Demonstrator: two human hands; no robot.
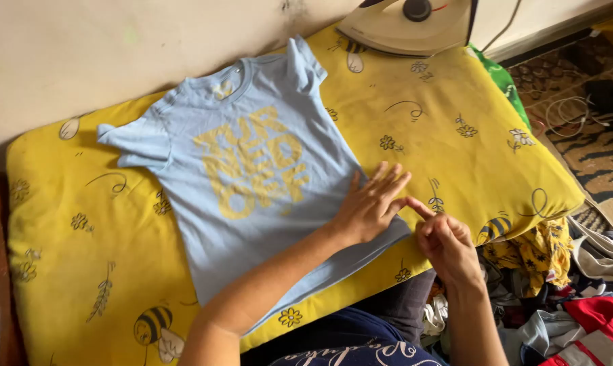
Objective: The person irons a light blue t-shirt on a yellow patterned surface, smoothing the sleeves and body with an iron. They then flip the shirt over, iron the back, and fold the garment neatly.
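A small blue shirt [252,176] with yellow letters is lying flat on a yellow cushion [83,257] with bees on it. The left hand [371,203] is pressing on the shirt's bottom corner, fingers spread. The right hand [445,242] is pinching the shirt's hem just beside it. An iron [408,27] is sitting far behind.

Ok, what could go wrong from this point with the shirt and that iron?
The iron sits at the yellow pad's far edge; a tug on the fabric might tip it. The left hand pins the light blue t-shirt while the right hand pinches its hem, possibly pulling in creases.
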